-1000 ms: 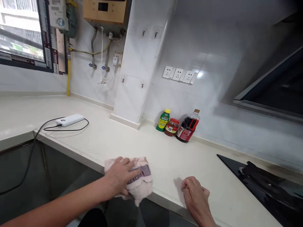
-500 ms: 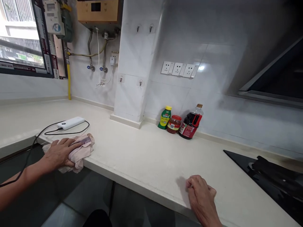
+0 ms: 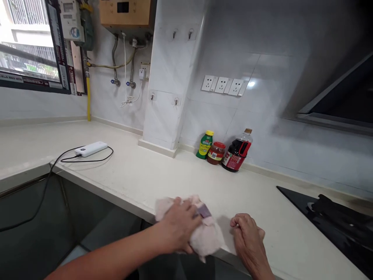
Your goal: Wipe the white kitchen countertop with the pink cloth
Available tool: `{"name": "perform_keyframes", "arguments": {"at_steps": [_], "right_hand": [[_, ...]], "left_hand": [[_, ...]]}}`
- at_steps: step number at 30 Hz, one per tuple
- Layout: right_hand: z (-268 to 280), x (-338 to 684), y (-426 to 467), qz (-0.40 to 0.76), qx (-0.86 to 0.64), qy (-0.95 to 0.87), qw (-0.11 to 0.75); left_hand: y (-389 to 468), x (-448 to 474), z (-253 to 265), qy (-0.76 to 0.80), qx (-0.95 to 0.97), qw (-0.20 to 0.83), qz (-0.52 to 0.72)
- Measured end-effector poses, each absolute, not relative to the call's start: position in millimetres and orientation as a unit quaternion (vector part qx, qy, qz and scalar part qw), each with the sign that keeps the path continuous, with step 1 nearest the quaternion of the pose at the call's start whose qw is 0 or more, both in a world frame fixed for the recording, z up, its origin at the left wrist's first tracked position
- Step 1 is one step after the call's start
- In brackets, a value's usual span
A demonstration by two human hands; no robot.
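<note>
My left hand [image 3: 179, 225] is laid over a pale pink cloth [image 3: 207, 238], fingers a little spread and bent, holding it on the front edge of the white countertop [image 3: 140, 182]; the hand is slightly blurred. The cloth spreads out beneath my palm and to its right, with a purple patch by my fingertips and its near part hanging past the edge. Just right of the cloth, my right hand [image 3: 247, 238] rests on the counter, curled into a loose fist. Well beyond my left hand and to its left lies a white device [image 3: 91, 149] with a black cable [image 3: 46, 186] plugged in. Ahead, near the wall, stand 3 containers: a green bottle [image 3: 204, 146], a red-lidded jar [image 3: 216, 154] and a dark sauce bottle [image 3: 234, 157]. To the right of my fist is a black glass hob [image 3: 297, 202].
</note>
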State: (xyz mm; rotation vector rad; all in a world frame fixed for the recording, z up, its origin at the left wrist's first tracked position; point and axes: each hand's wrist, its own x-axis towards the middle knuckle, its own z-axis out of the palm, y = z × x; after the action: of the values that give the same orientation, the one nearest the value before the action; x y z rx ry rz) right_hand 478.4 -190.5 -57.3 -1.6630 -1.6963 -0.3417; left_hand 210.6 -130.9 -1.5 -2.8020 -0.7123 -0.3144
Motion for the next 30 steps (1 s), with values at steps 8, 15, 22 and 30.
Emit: {"name": "perform_keyframes", "arguments": {"at_steps": [8, 15, 22, 30], "right_hand": [[-38, 469, -198, -0.157, -0.637, -0.659, 0.367], [-31, 391, -199, -0.170, -0.582, -0.739, 0.293], [-32, 322, -174, -0.188, -0.555, -0.775, 0.235], [-52, 341, -190, -0.216, -0.559, -0.775, 0.202]], "left_hand": [[-118, 266, 26, -0.157, -0.982, -0.059, -0.085], [-83, 176, 11, -0.230, -0.940, -0.112, -0.227], [-43, 84, -4, -0.425, -0.849, -0.051, -0.311], [-41, 82, -20, -0.434, -0.859, 0.032, -0.270]]}}
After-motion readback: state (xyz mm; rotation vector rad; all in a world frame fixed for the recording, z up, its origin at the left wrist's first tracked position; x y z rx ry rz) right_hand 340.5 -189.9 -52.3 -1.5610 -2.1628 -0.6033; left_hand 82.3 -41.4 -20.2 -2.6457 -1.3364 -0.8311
